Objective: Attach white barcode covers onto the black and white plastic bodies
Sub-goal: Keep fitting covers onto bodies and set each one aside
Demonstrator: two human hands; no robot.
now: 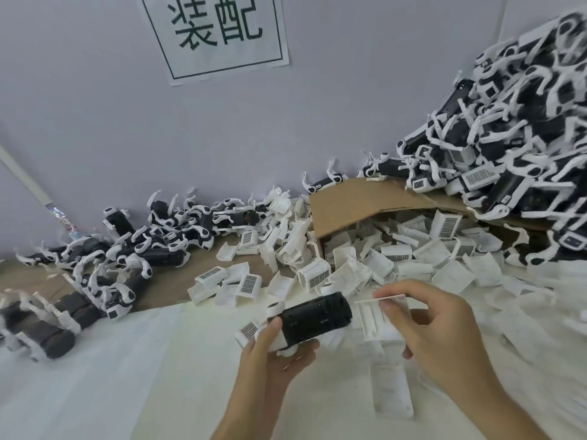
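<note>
Lower centre of frame: left hand [273,360] grip clamped round black and white body [313,320]; right hand [435,331] pinches white cover [378,319] just beside its end, above bench [127,360]

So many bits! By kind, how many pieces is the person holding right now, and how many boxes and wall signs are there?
Black and white body, in the left hand: 1
White cover, in the right hand: 1
Cardboard box: 1
Wall sign: 1
Total: 4
The loose heaps are too many to count.
</note>
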